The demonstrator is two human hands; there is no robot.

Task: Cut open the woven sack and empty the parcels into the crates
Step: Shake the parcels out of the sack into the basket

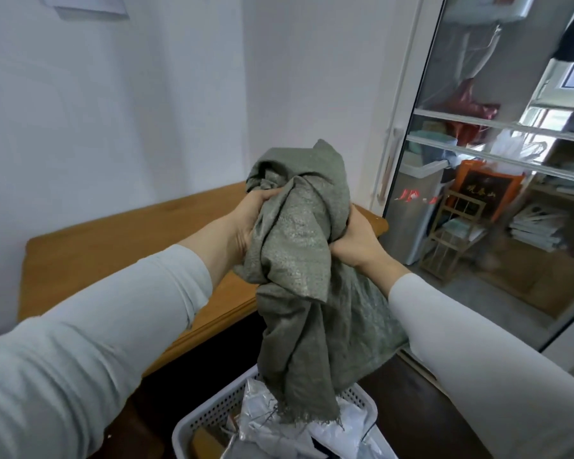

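Arms outstretched, left hand [248, 221] and right hand [356, 242] clutching sack [300, 236] (fingers curled)

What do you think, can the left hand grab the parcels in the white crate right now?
Probably not yet. The left hand grips the bunched woven sack up high, and the sack's frayed end hangs over the parcels in the white crate. It must let go first.
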